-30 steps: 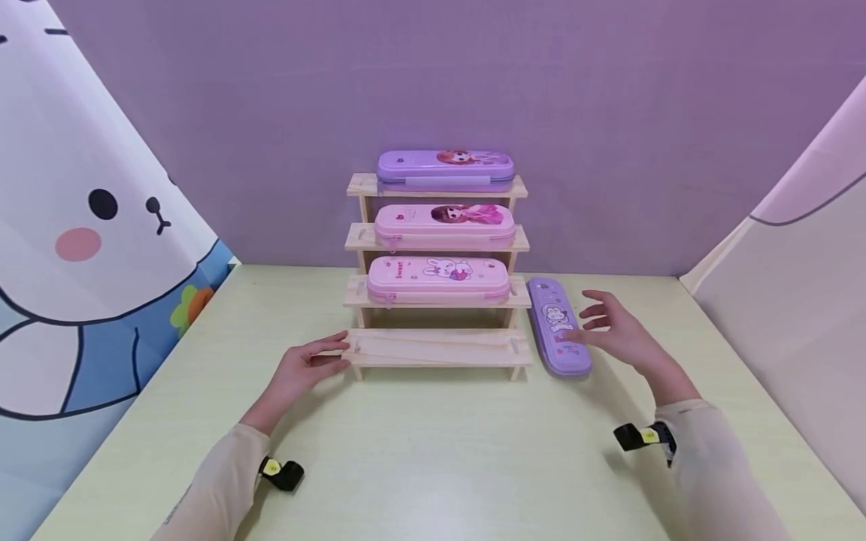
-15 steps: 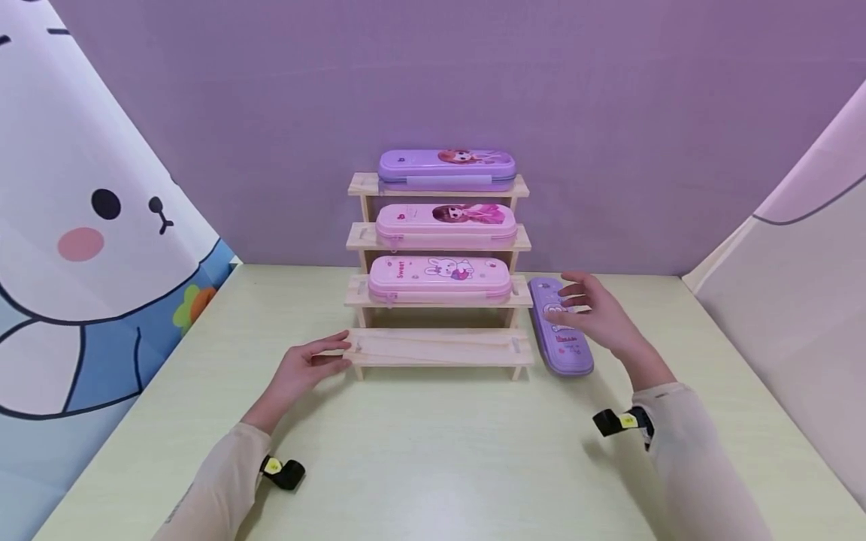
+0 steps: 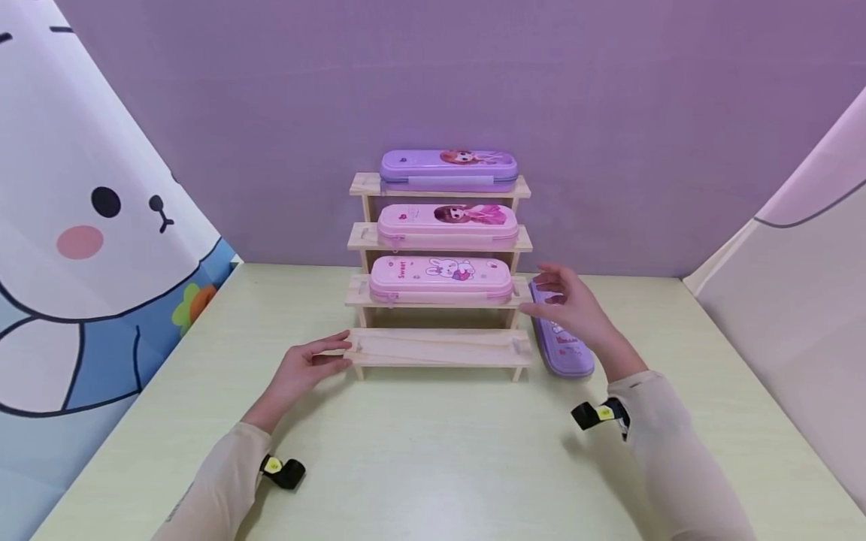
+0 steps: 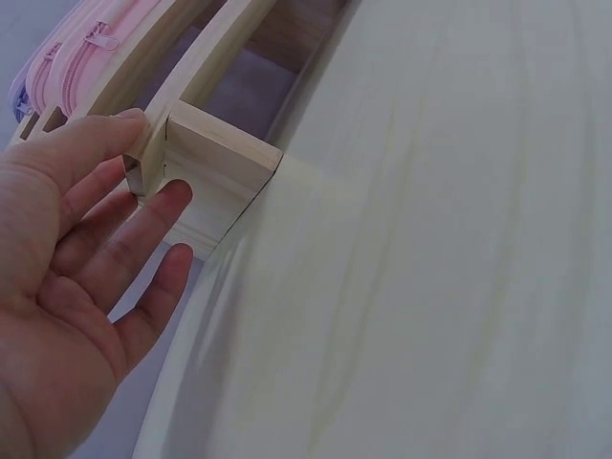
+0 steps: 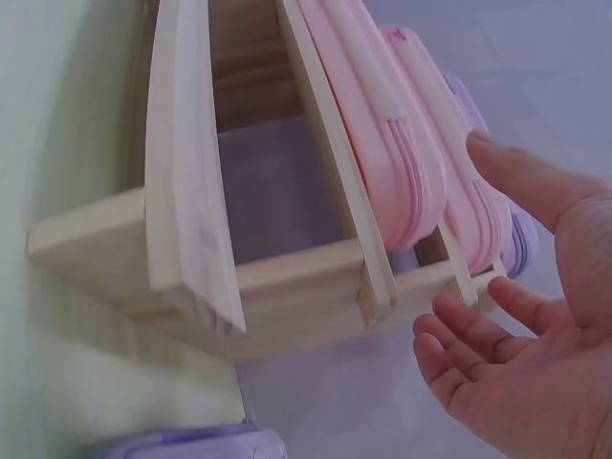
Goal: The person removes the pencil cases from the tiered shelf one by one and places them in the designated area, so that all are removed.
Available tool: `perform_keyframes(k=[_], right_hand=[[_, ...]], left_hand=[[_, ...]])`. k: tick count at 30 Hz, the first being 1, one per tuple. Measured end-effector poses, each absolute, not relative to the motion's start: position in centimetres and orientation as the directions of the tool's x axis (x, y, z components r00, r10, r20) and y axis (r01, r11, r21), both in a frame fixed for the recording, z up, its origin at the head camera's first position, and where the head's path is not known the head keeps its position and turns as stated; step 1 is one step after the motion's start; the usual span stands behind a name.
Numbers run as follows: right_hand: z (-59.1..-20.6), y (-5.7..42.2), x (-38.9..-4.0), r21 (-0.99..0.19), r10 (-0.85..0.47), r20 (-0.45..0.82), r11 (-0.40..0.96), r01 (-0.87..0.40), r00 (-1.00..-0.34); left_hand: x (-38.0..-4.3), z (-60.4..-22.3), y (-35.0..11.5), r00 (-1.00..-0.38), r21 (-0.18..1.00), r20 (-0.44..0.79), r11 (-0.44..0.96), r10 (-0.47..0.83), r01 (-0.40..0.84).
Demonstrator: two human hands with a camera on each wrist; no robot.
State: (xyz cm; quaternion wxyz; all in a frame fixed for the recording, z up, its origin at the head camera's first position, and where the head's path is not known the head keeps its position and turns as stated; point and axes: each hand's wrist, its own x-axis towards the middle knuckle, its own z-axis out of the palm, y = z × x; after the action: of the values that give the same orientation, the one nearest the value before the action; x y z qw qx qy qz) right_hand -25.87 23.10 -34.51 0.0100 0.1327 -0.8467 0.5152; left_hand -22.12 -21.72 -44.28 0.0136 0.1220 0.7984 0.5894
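Note:
A stepped wooden rack point(image 3: 440, 349) stands on the table. On its upper three steps lie a purple pencil case point(image 3: 446, 169), a pink pencil case with a doll picture point(image 3: 413, 225) and a pink pencil case with a rabbit point(image 3: 419, 279). My left hand point(image 3: 307, 364) holds the left end of the bare lowest step, thumb at its front corner. Beside the rack's right end, my right hand point(image 3: 575, 308) hovers with fingers spread and nothing in them. It partly covers a second purple pencil case point(image 3: 568, 357) lying on the table.
The rack stands near the back of the pale table point(image 3: 433, 458), before a purple cloth backdrop point(image 3: 609, 135). A cartoon-print cloth point(image 3: 115, 300) hangs on the left and a pale cloth point(image 3: 798, 300) on the right.
My right hand has moved left and slightly away from me, from over the purple pencil case on the table to the rack's right end. My left hand stays at the lowest step.

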Motion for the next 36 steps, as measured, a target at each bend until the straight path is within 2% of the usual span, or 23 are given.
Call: perform_keyframes(k=[9,17,36], right_hand=[[-34.3,21.2,-26.6,-0.916,-0.185,0.126,0.356,-0.186,-0.975],[-34.7,19.8,-27.4,-0.932,-0.223,0.174,0.279,-0.233,-0.959],[-35.2,18.0,-29.0,-0.89,-0.257,0.138,0.391,-0.233,-0.957]], left_hand=[[-22.1,-44.3,-21.8,-0.972,0.946,0.113,0.277,0.205,0.168],[-22.2,-44.5,-21.8,-0.973,0.946,0.119,0.275,0.2,0.172],[-22.3,-44.5,-21.8,-0.971,0.946,0.114,0.274,0.21,0.17]])
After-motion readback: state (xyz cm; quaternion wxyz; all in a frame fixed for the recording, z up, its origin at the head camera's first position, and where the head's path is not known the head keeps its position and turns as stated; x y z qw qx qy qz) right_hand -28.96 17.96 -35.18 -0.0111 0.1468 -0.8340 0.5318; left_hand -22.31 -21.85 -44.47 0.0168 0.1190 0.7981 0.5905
